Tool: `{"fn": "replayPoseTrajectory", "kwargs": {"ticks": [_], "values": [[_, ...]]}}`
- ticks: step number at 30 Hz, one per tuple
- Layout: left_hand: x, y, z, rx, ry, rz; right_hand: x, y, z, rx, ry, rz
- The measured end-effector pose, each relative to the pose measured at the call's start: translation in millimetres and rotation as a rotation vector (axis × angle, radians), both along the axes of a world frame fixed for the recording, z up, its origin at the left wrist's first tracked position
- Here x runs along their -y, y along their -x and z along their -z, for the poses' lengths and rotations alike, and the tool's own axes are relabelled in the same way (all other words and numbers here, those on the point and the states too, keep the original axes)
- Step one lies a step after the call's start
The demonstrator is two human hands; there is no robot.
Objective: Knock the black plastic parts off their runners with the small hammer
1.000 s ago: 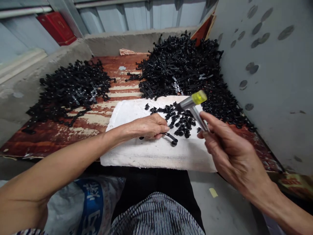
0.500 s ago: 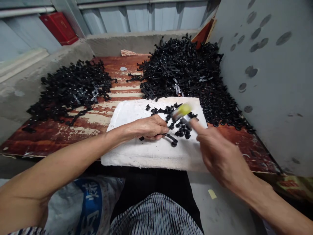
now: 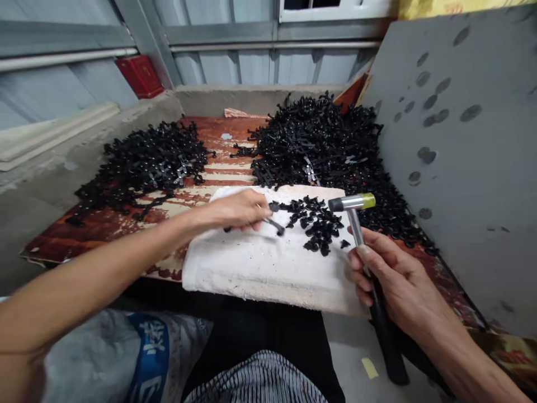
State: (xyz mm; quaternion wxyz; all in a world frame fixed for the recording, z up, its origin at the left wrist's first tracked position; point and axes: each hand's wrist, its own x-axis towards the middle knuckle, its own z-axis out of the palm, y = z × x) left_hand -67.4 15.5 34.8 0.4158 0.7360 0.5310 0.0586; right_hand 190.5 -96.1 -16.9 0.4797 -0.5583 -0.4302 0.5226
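Observation:
My right hand [image 3: 386,263] is closed round the handle of a mallet [image 3: 354,224], raised over the right edge of a white block [image 3: 251,268]. The mallet's metal head has a dark face on the left and a yellow face on the right. Over the left part of the block, my left hand [image 3: 247,210] pinches a black linkage piece [image 3: 274,225], whose round end sticks out to the right, slightly blurred. Loose small black caps [image 3: 323,229] lie in a cluster on the block between my hands.
A large pile of black linkage pieces [image 3: 319,134] covers the back right of the worn red-brown board [image 3: 168,215]. Another pile [image 3: 146,162] lies at the left. A grey spotted panel [image 3: 457,157] stands on the right, and a red box [image 3: 139,76] sits on the back-left ledge.
The mallet, blurred over the caps before, has been drawn back right and raised upright. My left hand with the linkage piece has moved left, away from the caps. The view has tilted up.

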Motion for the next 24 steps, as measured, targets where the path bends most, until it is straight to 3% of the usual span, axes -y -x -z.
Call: {"fn": "replayPoseTrajectory", "kwargs": {"ticks": [2, 5, 8, 9, 11, 13, 14, 18, 24], "values": [[-21.4, 36.9, -27.7, -0.114, -0.185, -0.161, -3.1, 1.2, -0.3, -0.229, 0.131, 0.054], [-51.6, 90.0, -67.8, -0.440, -0.529, -0.524, -7.5, 0.9, 3.3, -0.398, 0.249, 0.125], [-68.8, 110.3, -80.2, -0.525, -0.746, -0.735, -10.2, -2.5, 10.3, -0.493, 0.272, 0.167], [-72.2, 106.8, -75.2, -0.510, -0.772, -0.734, -10.6, -3.5, 12.7, -0.498, 0.265, 0.165], [-78.2, 86.7, -54.2, -0.421, -0.737, -0.578, -10.4, -4.0, 16.7, -0.458, 0.236, 0.145], [-85.7, 57.0, -25.4, -0.267, -0.583, -0.421, -9.6, -2.0, 19.1, -0.382, 0.204, 0.119], [-90.4, 41.6, -11.0, -0.159, -0.489, -0.413, -9.1, -0.3, 19.8, -0.341, 0.190, 0.113], [-112.5, -3.6, 30.6, -0.025, -0.397, -0.485, -8.1, 6.3, 22.0, -0.245, 0.131, 0.164], [-126.8, -15.3, 48.2, 0.231, -0.249, -0.614, -5.7, 13.4, 17.8, -0.232, 0.116, 0.201]]}}
